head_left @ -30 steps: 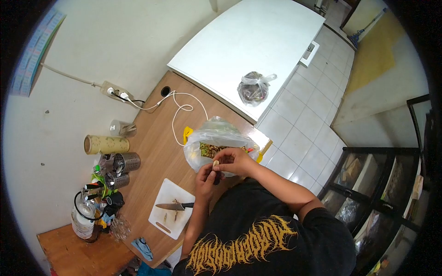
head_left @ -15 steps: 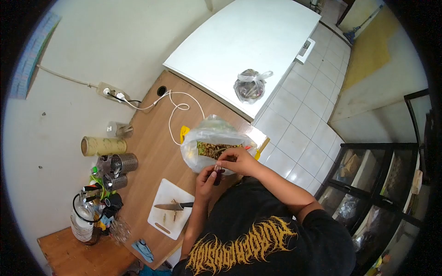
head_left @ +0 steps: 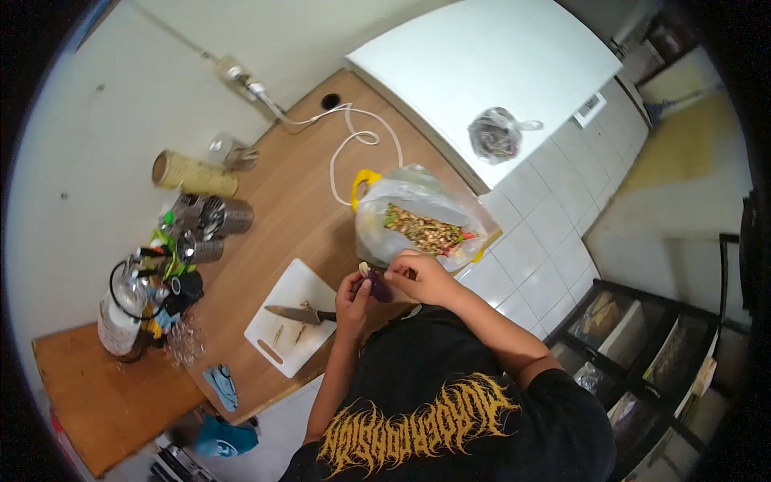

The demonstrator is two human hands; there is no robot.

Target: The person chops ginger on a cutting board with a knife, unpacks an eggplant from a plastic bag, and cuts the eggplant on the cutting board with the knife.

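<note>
My left hand (head_left: 352, 297) is closed around a dark purple piece of produce (head_left: 377, 289) with a pale yellowish tip; its exact kind is unclear. Just beside it, my right hand (head_left: 419, 277) has its fingers curled into a pinch at the purple piece's edge, and what lies between them is too small to make out. Beyond my hands stands an open white plastic bag (head_left: 376, 229) with yellow handles, holding many small brown, beige and green bits (head_left: 426, 231). Left of my forearm, a knife (head_left: 299, 313) lies across a white cutting board (head_left: 269, 329) with a few brown scraps.
A white chest freezer (head_left: 474, 64) bears a tied plastic bag (head_left: 496, 136) with dark contents. A white cable (head_left: 341, 165) loops over the wooden table (head_left: 281, 209). Metal utensil holders (head_left: 233, 217) and a yellowish cylinder (head_left: 193, 173) stand by the wall. A blue cloth (head_left: 221, 387) lies at the table's corner.
The camera view has shifted and turned. The purple piece now shows its pale tip upward in my left hand, and my right hand has moved from its top to its side.
</note>
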